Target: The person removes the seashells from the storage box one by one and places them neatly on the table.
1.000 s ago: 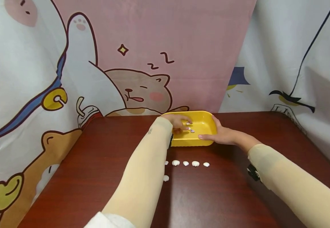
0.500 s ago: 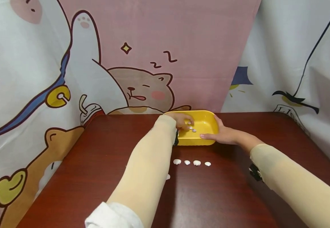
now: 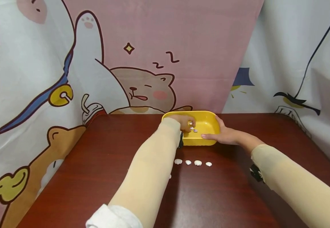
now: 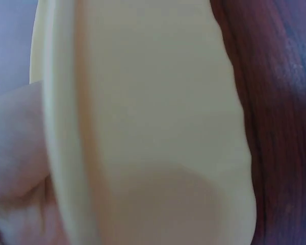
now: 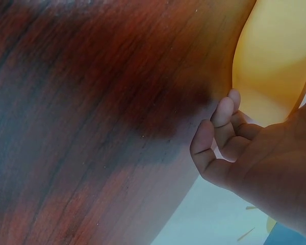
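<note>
A yellow plastic tray (image 3: 199, 141) stands toward the back of the table with several small seashells in it. My left hand (image 3: 183, 122) reaches over its left side, fingers curled around a small pale seashell (image 3: 190, 123). Just below those fingers lies a purplish seashell (image 3: 195, 130) on the tray floor. My right hand (image 3: 224, 134) grips the right end of the tray, thumb over the rim. In the right wrist view its curled fingers (image 5: 202, 138) show outside the tray wall (image 5: 275, 56). The left wrist view shows mostly the tray's outer wall (image 4: 158, 102), hiding the left fingertips.
In front of the tray a row of white seashells (image 3: 197, 163) lies on the dark red wooden table (image 3: 224, 190). Another white shell (image 3: 170, 176) is mostly hidden by my left forearm. A cartoon-printed cloth (image 3: 204, 47) hangs behind the table.
My left hand has shifted slightly right inside the tray, and its fingers have drawn together around a seashell. My right hand keeps its hold on the tray. The head view has turned slightly left.
</note>
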`<state>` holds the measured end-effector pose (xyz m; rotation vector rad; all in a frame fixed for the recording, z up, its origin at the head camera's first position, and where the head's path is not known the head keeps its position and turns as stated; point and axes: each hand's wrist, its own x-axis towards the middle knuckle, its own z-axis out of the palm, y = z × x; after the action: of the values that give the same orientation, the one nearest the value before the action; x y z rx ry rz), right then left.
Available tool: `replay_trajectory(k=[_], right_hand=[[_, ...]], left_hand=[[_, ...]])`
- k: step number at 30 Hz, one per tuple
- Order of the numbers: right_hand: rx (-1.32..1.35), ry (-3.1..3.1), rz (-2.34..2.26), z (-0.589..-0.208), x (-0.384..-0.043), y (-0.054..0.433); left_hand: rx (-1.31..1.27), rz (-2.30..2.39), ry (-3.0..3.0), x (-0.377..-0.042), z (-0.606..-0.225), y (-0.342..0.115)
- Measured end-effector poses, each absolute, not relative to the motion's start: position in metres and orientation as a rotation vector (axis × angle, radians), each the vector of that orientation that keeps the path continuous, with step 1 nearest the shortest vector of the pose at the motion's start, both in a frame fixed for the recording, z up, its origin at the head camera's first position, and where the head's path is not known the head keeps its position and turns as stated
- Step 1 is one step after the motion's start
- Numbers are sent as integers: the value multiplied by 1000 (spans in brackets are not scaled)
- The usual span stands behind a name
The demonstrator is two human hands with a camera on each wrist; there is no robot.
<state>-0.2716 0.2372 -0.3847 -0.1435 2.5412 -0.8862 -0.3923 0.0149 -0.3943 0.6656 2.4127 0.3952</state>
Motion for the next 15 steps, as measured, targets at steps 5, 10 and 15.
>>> replay_trajectory(k=[5, 10, 15], right_hand=[[-151, 2549, -889, -383, -272, 238], [-147, 2537, -899, -383, -272, 238], [-151, 2537, -905, -385, -271, 239]], left_hand=[[655, 401, 2436, -388, -392, 17], [656, 380, 2468, -386, -392, 13], [699, 405, 2459, -377, -387, 11]])
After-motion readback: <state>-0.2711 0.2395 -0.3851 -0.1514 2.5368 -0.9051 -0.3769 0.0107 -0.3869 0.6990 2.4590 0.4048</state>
